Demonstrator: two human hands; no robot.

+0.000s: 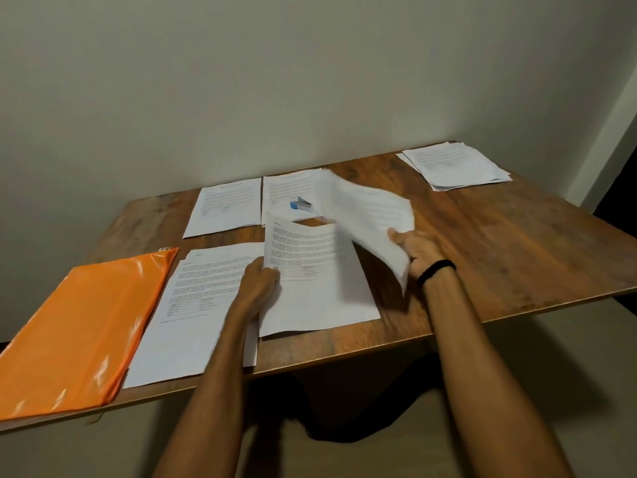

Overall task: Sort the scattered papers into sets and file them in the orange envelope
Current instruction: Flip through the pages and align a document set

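Head view: the left hand holds the left edge of a printed sheet on the worktop; the right hand grips a lifted, blurred page; the orange envelope lies flat well left of the left hand, another paper between them; a paper stack sits far beyond the right hand.

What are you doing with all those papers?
A person is sorting printed papers on a wooden table. The left hand grips a paper set near the front edge, while the right hand holds a raised sheet, blurred by motion. The back piles and a corner pile lie beyond. The orange envelope lies flat at the left.
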